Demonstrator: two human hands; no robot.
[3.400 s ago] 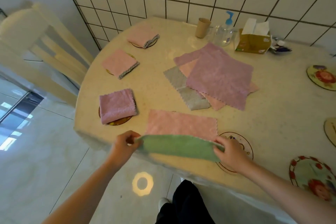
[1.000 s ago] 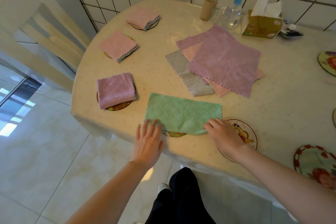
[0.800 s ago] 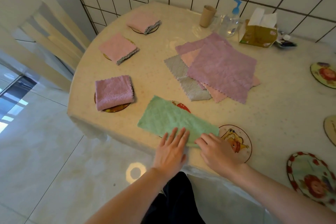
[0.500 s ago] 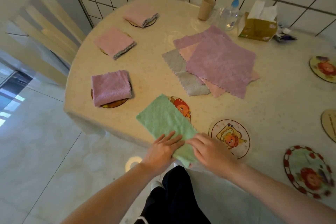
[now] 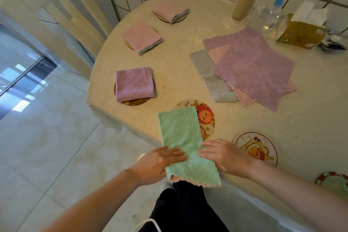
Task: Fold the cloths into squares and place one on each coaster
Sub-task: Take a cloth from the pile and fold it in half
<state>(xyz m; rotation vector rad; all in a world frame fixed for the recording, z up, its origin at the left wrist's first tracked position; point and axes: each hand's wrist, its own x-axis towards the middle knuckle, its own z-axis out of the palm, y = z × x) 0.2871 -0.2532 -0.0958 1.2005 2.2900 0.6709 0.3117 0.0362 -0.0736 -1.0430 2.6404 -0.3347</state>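
Green cloth (image 5: 185, 143), folded into a strip, lies at the near edge of the tabletop (image 5: 282, 124), overlapping one cartoon coaster (image 5: 205, 117). Left hand (image 5: 160, 162) and right hand (image 5: 224, 156) press flat on it, fingers extended. Three folded pink cloths (image 5: 134, 84) occupy three coasters. Four unfolded cloths (image 5: 250, 69) lie stacked.

"day" on cartoon coaster (image 5: 204, 117)
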